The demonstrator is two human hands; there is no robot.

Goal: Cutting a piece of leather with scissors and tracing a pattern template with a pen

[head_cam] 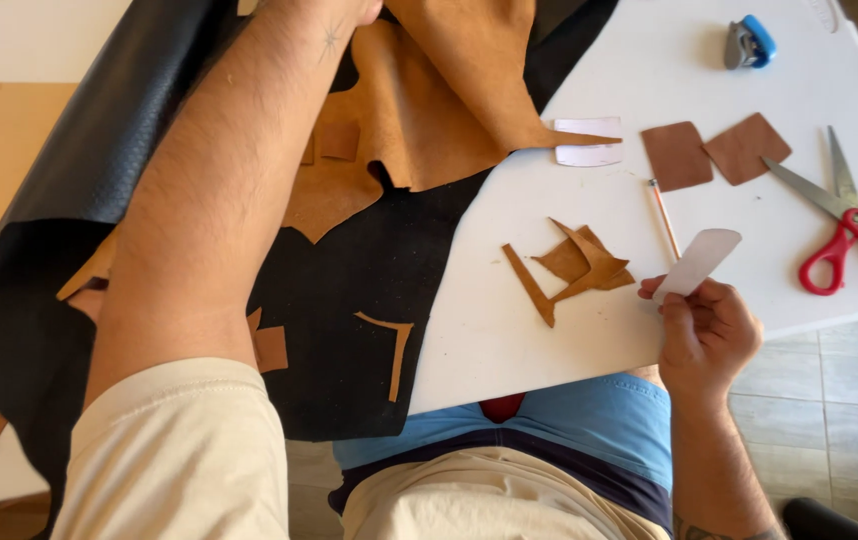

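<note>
Tan suede hide [429, 90], soft and ragged-edged, lies at 12 o'clock over a black pebbled leather sheet [349, 300] that drapes off the white table [509, 350] at 9 o'clock. No containers in view; everything lies loose on the tabletop. Right hand [704, 335] at 4 o'clock pinches a pale rounded-end card template [699, 262] between thumb and fingertips, held just above the table edge, tip pointing to 1 o'clock. Left arm [219, 190] stretches up toward 12 o'clock across the hides; the left hand runs out of frame at the top, so its grip cannot be told. Pile of angular tan leather offcuts [574, 265] sits just beside the template at its 9 o'clock. Thin pencil [664, 218] lies between the offcuts and two brown rounded-square leather patches [714, 152] at 1 o'clock. Red-handled steel scissors [844, 225] rest open at 3 o'clock. Small white paper pieces [589, 142] touch the suede's pointed tip. Blue and grey stapler [749, 42] at 1 o'clock, far edge. Thin curved tan strip [397, 350] lies on the black leather.
</note>
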